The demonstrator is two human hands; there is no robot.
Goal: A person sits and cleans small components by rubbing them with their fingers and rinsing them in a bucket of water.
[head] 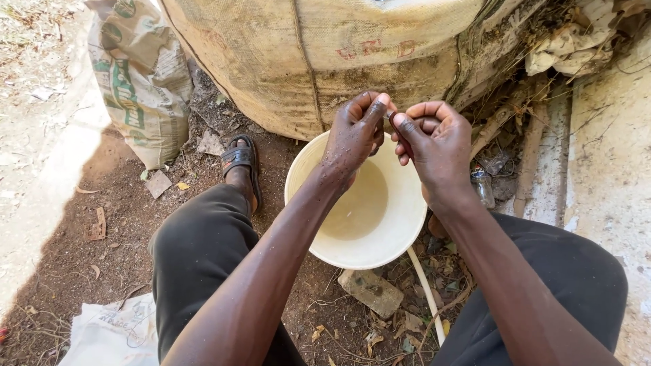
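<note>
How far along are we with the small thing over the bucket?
Done: little to show; the cream bucket looks nearly empty, holding only shallow cloudy liquid. In hand: the left hand and right hand pinch a small dark item together above the bucket; what it is cannot be told. Left: nothing has visibly dropped in.

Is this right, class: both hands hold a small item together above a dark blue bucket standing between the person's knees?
Not quite. The head view shows the bucket is cream-white, not dark blue. The rest stands: the left hand and right hand pinch a small item together above it, between the knees.
</note>
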